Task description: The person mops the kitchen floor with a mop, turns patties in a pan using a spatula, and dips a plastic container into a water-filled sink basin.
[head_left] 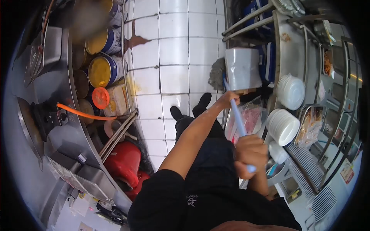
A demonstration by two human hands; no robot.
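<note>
A mop with a light blue handle (237,117) slants from my body toward the floor on the right. Its grey, stringy head (217,74) rests on the white tiles beside a stack wrapped in clear plastic (243,69). My left hand (230,99) is wrapped round the lower part of the handle, my arm stretched across in front of me. Closer to my body, my right hand (250,154) grips the handle near its top end, which pokes out below the fist.
White floor tiles (173,50) run ahead between two counters. On the left are several large cans (101,71), a red container (123,163) and an orange hose (83,113). To the right, stacked white bowls (283,127) and a wire rack (308,173) line the counter.
</note>
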